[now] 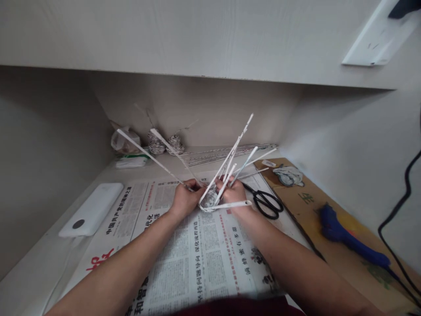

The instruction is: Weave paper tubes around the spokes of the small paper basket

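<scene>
Between my hands is a small round basket (209, 202) woven from rolled newspaper strips, resting on or just over spread newspaper. Several long paper rods (230, 153) stick up and outward from it. My left hand (187, 198) is closed on the left side of its rim, with a paper rod (154, 160) slanting up and left past the fingers. On the right side, my right hand (234, 191) is closed around the basket's edge among the upright rods. The fingertips of both hands are partly hidden by the weaving.
Black scissors (268, 204) lie right of my right hand. A blue glue gun (348, 243) and crumpled paper (288, 175) rest on cardboard (305, 219). A white power bank (92, 210) is at left. Behind are two woven pieces (157, 141), loose rods (226, 153) and a plastic bag (125, 139).
</scene>
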Action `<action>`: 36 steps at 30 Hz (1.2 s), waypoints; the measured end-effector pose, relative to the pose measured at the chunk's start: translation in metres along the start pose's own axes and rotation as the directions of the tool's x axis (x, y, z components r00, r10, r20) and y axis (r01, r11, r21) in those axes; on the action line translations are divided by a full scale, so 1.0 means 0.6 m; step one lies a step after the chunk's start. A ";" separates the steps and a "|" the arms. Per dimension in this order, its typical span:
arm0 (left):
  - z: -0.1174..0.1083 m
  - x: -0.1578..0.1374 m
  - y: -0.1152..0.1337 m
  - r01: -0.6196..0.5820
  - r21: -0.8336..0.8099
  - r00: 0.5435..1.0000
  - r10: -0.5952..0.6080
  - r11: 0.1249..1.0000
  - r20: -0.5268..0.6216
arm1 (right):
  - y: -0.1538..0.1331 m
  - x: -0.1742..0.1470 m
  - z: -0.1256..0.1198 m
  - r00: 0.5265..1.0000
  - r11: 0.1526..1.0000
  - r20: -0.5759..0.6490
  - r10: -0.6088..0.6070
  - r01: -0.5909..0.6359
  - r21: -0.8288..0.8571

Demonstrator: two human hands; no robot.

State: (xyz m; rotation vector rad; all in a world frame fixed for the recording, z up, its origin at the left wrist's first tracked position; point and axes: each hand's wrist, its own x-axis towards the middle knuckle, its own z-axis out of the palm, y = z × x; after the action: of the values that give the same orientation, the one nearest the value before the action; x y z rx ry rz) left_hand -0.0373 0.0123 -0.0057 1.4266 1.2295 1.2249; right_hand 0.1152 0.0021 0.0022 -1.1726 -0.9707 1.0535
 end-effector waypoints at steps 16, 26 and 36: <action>0.009 -0.010 0.016 -0.009 -0.169 0.999 0.002 0.986 -0.039 | -0.023 -0.011 0.010 0.986 0.976 -0.168 0.023 0.015 0.217; 0.013 -0.016 0.017 -0.095 -0.193 0.995 0.100 0.977 0.014 | -0.023 -0.001 0.004 0.974 0.952 -0.177 0.139 -0.083 0.294; 0.016 -0.011 0.003 -0.106 -0.132 0.994 0.110 0.986 0.027 | -0.036 0.002 -0.006 0.993 0.968 -0.107 -0.042 0.067 0.242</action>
State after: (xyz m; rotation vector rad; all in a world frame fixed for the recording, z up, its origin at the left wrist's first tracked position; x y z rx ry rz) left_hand -0.0277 0.0055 -0.0060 1.4276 1.0409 1.3239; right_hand 0.1214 0.0011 0.0235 -0.9802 -0.7654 1.0277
